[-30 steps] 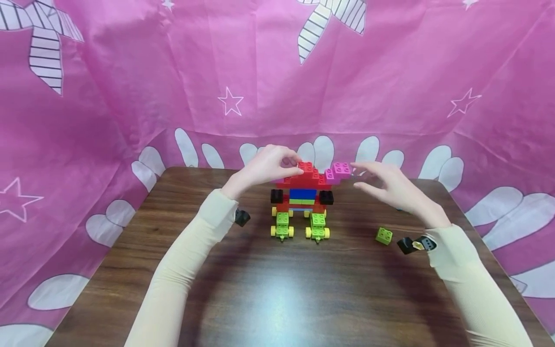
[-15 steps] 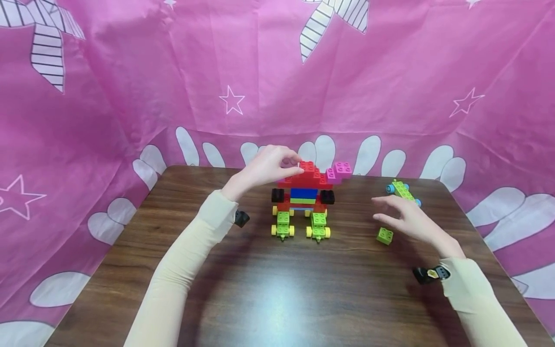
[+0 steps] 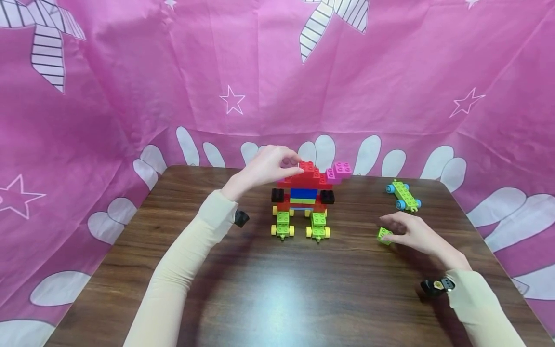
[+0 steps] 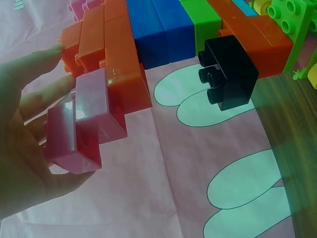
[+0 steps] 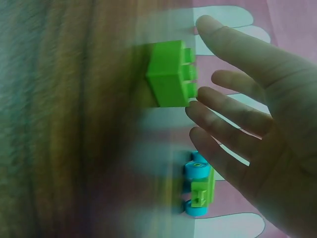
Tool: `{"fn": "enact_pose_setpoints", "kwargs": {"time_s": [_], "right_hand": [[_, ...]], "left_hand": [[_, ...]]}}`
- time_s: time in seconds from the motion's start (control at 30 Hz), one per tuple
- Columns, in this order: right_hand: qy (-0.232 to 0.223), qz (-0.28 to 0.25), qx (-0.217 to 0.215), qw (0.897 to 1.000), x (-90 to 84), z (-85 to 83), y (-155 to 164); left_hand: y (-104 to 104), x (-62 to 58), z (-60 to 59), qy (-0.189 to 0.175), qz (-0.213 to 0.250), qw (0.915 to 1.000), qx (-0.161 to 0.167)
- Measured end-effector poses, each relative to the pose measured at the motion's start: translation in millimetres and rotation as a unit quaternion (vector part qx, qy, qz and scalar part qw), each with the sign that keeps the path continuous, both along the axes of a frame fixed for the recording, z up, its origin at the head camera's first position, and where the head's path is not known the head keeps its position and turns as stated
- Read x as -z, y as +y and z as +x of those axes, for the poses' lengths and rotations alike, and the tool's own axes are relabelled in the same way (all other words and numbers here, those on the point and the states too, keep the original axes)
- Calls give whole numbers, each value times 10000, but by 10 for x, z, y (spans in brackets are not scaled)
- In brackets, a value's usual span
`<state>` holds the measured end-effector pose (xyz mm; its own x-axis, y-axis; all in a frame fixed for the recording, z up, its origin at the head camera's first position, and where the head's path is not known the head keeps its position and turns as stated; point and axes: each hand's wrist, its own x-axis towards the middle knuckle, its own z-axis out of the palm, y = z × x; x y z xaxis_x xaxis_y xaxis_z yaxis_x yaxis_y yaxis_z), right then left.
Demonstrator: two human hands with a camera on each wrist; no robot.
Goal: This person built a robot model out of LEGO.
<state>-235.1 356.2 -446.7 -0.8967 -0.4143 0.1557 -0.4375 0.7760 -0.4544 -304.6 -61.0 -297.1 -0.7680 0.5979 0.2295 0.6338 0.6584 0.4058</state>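
Note:
A figure built of toy bricks (image 3: 303,193) stands mid-table, with a stepped red top, pink side arms, black blocks and a blue-and-green middle. Its feet are green bricks on yellow wheels. My left hand (image 3: 274,164) grips its upper left side. In the left wrist view, that hand's fingers curl round the pink bricks (image 4: 91,114) and the thumb touches the stepped red bricks (image 4: 119,64), which look orange there. Over at the right, my right hand (image 3: 414,233) is spread around a loose green brick (image 3: 384,235). The right wrist view shows the fingers extended beside the studs of this brick (image 5: 168,74).
Behind the right hand, a green wheeled base (image 3: 403,196) with blue wheels lies near the far right of the wooden table (image 3: 243,299). Pink printed cloth (image 3: 277,72) hangs around the table's back and sides.
My right hand has left the figure's pink right arm and moved right and down to the loose green brick. The wheeled base it had covered is now visible. The left hand stays put.

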Motion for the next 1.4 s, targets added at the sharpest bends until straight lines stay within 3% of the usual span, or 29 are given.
{"fn": "enact_pose_setpoints", "kwargs": {"time_s": [0.47,0.9,1.2,1.4], "right_hand": [[45,55,-401,9992,54,60,52],[69,102,-361,9993,28,38,9],[451,376,-310,9978,-103,24,-31],[1200,393,-429,9911,-277,-5,-103]], "left_hand": [[-18,12,-5,122,-35,9999,81],[-47,30,-24,107,93,9998,167],[-76,17,-27,67,62,9993,365],[-81,15,-20,10,141,9993,351]]}}
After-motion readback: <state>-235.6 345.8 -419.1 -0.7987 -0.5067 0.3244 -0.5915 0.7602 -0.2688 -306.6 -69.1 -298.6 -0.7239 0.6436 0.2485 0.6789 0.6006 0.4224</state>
